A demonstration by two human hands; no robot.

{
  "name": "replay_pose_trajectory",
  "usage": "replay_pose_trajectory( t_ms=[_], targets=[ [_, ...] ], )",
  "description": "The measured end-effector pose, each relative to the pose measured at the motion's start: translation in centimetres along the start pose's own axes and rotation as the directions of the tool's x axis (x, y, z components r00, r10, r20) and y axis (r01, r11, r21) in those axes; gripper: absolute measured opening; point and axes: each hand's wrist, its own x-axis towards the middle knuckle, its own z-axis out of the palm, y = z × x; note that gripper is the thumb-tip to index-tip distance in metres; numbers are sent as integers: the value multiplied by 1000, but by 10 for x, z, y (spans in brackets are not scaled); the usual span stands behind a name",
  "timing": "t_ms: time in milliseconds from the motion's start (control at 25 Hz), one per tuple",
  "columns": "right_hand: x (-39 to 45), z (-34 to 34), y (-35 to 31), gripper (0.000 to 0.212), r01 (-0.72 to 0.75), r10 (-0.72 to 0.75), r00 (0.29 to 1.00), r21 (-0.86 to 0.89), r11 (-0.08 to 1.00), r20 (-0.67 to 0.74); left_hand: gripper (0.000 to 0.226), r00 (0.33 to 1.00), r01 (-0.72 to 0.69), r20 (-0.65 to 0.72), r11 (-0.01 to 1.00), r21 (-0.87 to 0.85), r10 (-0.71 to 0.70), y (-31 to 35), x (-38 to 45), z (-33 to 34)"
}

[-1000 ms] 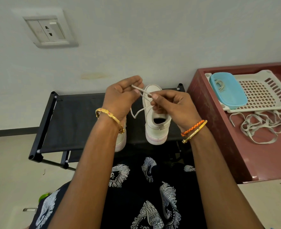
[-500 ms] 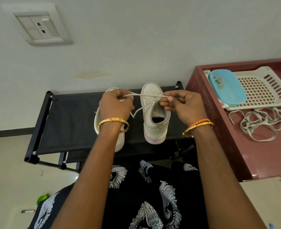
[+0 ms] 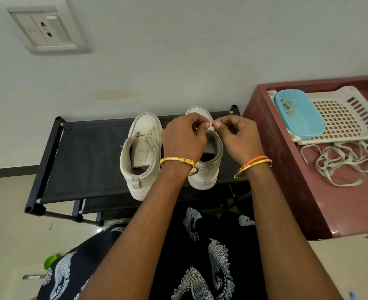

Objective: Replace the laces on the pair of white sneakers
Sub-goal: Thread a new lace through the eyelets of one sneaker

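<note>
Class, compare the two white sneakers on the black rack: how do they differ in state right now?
The left sneaker stands untouched with bare eyelets showing; the right sneaker is being worked on, both hands pinching a lace above it. The left sits nearer the rack's front edge. Both are white, upright, toes toward the wall.

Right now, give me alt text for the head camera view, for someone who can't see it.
Both hands, left hand and right hand, pinch a white lace between their fingertips above the right sneaker. The left sneaker stands unlaced beside it on a black rack. A loose pile of laces lies on a maroon table at right.
</note>
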Motion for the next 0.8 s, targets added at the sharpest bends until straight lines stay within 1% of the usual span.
replay_pose_trajectory(
  t_ms=[80, 120, 280, 440, 520, 600, 640, 800],
  targets=[
    [0, 4, 7, 16, 3, 7, 999, -206, 979, 49, 10, 998, 54, -7, 998, -9, -54, -3, -1, 7],
    [1, 7, 10, 20, 6, 13, 997, -261, 965, 70, 11, 998, 60, -1, 998, 8, -60, -4, -2, 11],
    [5, 8, 9, 13, -46, 55, 998, -290, 956, 23, 16, 999, -20, 32, 990, 140, 16, -6, -4, 20],
    [7, 9, 6, 14, -92, 102, 995, -359, 929, 8, 21, 995, -93, 7, 949, 303, 95, -8, -7, 24],
    [7, 12, 4, 16, -91, 103, 995, -405, 910, 8, 18, 996, -67, -43, 951, 303, 84, -9, -8, 29],
    [7, 14, 2, 16, -88, 99, 995, -441, 893, 3, 16, 996, -3, -86, 960, 281, 28, -11, -7, 34],
    [8, 15, 2, 16, -95, 105, 994, -443, 891, -3, 15, 996, 18, -87, 961, 274, 6, -12, -6, 37],
    [10, 15, 4, 17, -194, 189, 981, -360, 912, -50, 10, 996, -15, -83, 968, 250, 37, -14, -4, 43]
  ],
)
